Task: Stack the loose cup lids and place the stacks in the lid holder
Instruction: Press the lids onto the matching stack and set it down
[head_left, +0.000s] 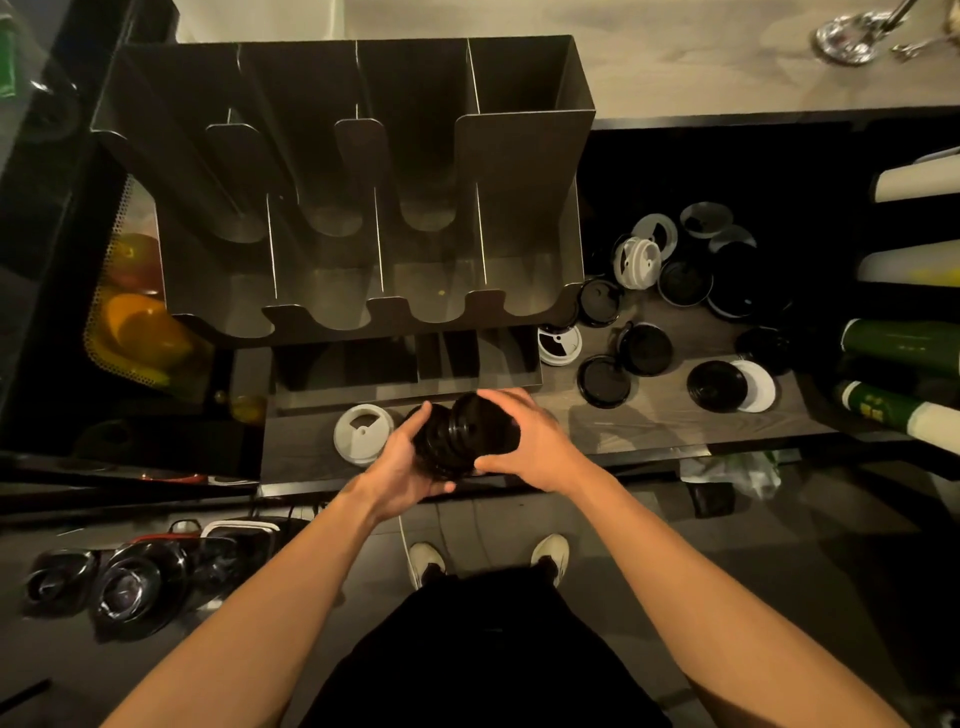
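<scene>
A stack of black lids lies on its side between my two hands just above the counter's front edge. My left hand grips its left end and my right hand curls over its right end. A single white lid lies flat on the counter to the left of my left hand. The dark metal lid holder stands behind, its curved slots holding nothing. Several loose black lids and white lids are scattered on the counter to the right.
Paper cup stacks lie sideways at the far right. A yellow mesh basket with fruit sits left of the holder. A shallow tray sits below the holder's front. Black containers sit low at the left. My feet show below.
</scene>
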